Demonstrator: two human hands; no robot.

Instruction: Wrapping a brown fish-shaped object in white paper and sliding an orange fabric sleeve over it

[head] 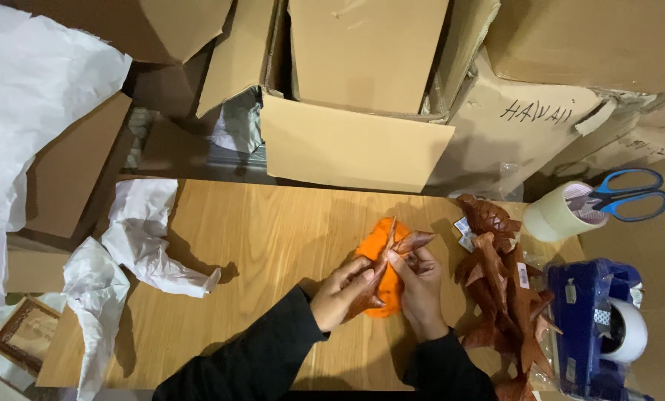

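Both my hands are over the middle of the wooden tabletop [273,223], working one piece. My left hand [341,297] is curled around the lower end of a reddish-brown carved wooden figure [392,256], fingers closed on it from the left. My right hand [421,289] pinches the upper part of that same carving, thumb and fingertips closed near its pointed fins. Right behind the carving, touching it, sits an orange cloth [373,245], bunched under and around the wood, just above the tabletop.

To my right, a pile of similar brown carvings [503,289] lies along the tabletop's edge, near my right hand but apart from it. Further right sits a blue tape dispenser [588,319], and behind it a roll of pale tape [559,215] with blue-handled scissors [633,194] resting on it. Crumpled white paper [143,230] lies at the left end. Open cardboard boxes [355,145] stand behind.
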